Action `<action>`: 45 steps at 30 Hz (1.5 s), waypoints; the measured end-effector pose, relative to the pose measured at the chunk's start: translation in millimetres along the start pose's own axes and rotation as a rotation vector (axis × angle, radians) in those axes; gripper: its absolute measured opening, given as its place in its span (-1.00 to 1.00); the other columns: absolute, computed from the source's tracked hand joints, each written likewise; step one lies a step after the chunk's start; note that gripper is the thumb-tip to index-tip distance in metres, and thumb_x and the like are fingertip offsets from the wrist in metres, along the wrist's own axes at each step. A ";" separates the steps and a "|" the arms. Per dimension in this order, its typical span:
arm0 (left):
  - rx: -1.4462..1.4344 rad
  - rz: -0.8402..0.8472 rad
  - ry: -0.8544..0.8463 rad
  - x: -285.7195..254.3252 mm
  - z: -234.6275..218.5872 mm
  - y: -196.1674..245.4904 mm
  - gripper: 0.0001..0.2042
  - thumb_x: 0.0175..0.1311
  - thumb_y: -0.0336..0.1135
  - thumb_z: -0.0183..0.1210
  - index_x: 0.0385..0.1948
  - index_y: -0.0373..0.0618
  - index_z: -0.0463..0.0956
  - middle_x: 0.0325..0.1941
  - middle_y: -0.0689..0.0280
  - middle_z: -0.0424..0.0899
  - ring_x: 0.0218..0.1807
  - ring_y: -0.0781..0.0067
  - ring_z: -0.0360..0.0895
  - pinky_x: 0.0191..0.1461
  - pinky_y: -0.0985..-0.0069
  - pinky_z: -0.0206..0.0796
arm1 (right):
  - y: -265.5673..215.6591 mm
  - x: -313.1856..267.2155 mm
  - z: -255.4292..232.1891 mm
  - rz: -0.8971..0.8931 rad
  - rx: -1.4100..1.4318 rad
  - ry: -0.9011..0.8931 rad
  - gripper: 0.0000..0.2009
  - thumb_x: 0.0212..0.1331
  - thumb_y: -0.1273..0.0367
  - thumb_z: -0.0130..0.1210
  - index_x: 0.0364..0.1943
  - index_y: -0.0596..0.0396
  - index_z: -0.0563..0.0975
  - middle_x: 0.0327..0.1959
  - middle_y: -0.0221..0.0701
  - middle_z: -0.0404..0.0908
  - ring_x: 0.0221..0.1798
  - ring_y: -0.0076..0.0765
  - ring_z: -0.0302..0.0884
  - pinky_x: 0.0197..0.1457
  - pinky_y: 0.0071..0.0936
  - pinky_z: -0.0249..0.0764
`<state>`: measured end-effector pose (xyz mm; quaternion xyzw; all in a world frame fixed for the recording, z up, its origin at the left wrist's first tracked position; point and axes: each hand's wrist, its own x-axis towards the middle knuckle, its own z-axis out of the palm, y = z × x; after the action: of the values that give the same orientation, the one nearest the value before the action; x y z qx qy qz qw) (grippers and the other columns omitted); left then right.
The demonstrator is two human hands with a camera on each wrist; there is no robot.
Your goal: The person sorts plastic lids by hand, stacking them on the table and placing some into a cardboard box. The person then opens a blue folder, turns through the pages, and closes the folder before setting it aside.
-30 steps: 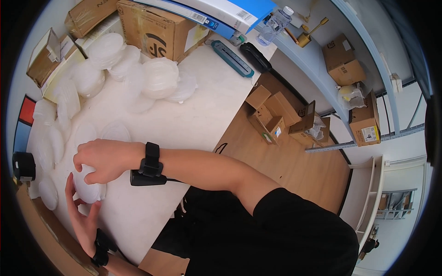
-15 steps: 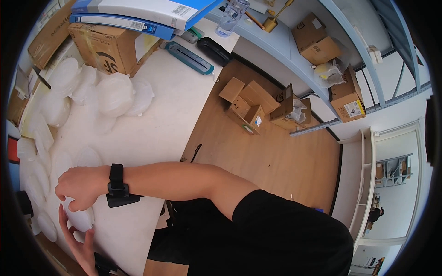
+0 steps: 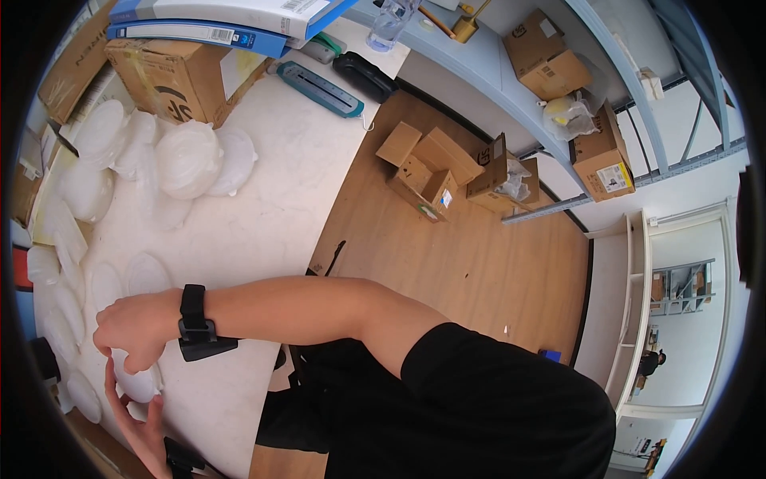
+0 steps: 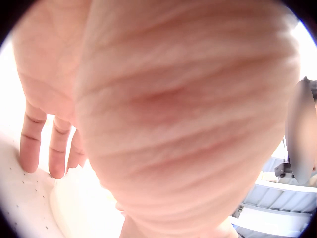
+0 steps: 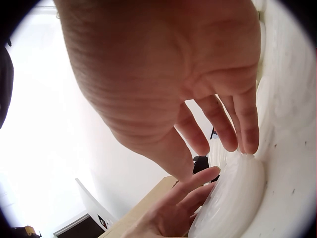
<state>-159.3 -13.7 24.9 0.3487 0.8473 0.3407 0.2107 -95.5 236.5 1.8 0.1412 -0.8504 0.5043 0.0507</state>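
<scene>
Item at the hands: a white, translucent, round plastic piece [image 3: 137, 384], thick-edged in the right wrist view, lies low on the near part of the pale worktop [image 3: 279, 172].
Left hand: the left hand [image 3: 142, 431] is at the near side of the piece, clamped on it, with thumb and a finger at opposite parts of its edge.
Right hand: the right hand [image 3: 137, 326] is directly above the far part of the piece, palm down. Its fingers are apart and extended, and fingertips touch the upper edge in the right wrist view.
Position of item: between the two hands, partly covered by the right hand; its full outline cannot be read.
Left wrist view: mostly filled by blurred skin; three fingertips point down beside a white shape.
Adjacent items: two flat translucent discs [image 3: 147, 274] lie just beyond the right hand. Another flat oval-looking disc [image 3: 84, 397] lies to the left of the piece, apart from it.
Further stock: a cluster of bulging white translucent plastic rounds [image 3: 190, 160] lies well beyond the hands, beside a brown cardboard carton [image 3: 166, 76] bearing blue-and-white binders [image 3: 215, 28].
Instruments: a teal elongated device with a hook [image 3: 319, 89] lies near a black oblong case [image 3: 364, 76].
</scene>
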 end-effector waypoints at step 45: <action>0.076 0.049 0.018 -6.7 1.8 27.9 -0.27 0.03 -0.34 0.36 0.39 -0.11 0.41 0.52 0.13 0.38 0.45 0.15 0.34 0.28 0.33 0.23 | 18.1 -5.1 -12.5 0.203 -0.286 0.313 -0.69 -0.14 0.42 0.30 -0.21 0.16 0.65 -0.03 -0.09 0.58 0.26 0.11 0.32 0.50 -0.05 0.14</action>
<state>-141.3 -3.3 44.7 0.3742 0.8526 0.3164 0.1814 -96.5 256.5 -8.5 -0.0335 -0.9049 0.3969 0.1503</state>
